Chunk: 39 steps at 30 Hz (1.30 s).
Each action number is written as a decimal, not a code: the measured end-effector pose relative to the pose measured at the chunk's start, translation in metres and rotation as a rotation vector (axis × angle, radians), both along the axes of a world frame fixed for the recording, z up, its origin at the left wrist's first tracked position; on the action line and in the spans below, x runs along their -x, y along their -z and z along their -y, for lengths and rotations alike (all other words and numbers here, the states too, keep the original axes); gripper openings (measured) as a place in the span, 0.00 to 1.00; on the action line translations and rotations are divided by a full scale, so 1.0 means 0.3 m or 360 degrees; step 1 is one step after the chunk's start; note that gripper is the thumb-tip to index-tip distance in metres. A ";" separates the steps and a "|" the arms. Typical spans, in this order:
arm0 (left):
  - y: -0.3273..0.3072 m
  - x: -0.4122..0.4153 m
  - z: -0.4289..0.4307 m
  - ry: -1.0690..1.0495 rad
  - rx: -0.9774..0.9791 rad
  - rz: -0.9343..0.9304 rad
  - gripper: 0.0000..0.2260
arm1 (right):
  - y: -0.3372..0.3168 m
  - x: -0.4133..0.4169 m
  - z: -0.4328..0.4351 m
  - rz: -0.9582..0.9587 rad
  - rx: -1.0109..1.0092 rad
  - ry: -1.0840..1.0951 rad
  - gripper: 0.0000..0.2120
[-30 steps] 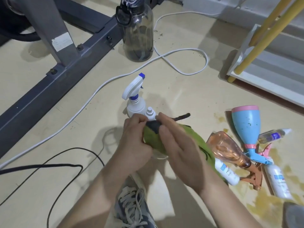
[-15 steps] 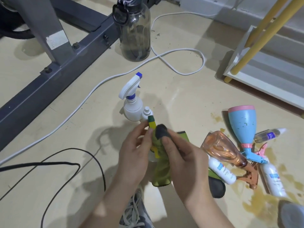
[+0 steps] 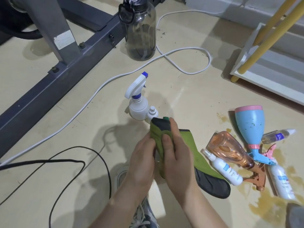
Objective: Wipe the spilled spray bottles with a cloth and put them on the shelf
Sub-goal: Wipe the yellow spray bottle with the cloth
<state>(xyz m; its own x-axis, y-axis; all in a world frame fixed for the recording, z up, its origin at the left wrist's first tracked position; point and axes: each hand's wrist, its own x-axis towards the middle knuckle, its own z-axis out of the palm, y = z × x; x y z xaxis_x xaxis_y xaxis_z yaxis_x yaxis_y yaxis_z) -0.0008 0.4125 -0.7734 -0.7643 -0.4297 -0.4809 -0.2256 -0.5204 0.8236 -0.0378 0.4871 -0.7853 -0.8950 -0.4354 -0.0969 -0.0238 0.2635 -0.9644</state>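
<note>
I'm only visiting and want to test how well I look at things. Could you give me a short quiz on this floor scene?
1. True or false: the white trigger sprayer stands upright on the floor.
2. Who holds the green cloth? A: one hand. B: both hands. C: nobody.
3. What colour is the cap poking out above the cloth?
Key: 1 true. 2 B, the left hand and right hand both grip it. 3 green.
</note>
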 end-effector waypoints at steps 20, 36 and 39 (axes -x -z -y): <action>0.018 -0.001 -0.008 -0.0018 0.0306 -0.0030 0.13 | -0.068 0.042 0.027 0.0600 0.0444 0.0519 0.03; 0.002 -0.007 -0.022 0.0239 0.0956 0.0066 0.11 | -0.088 0.150 0.002 0.0512 -0.0028 0.0268 0.10; -0.008 0.013 -0.032 0.0176 0.0996 0.0093 0.16 | -0.087 0.185 -0.006 0.0832 0.0252 0.0405 0.14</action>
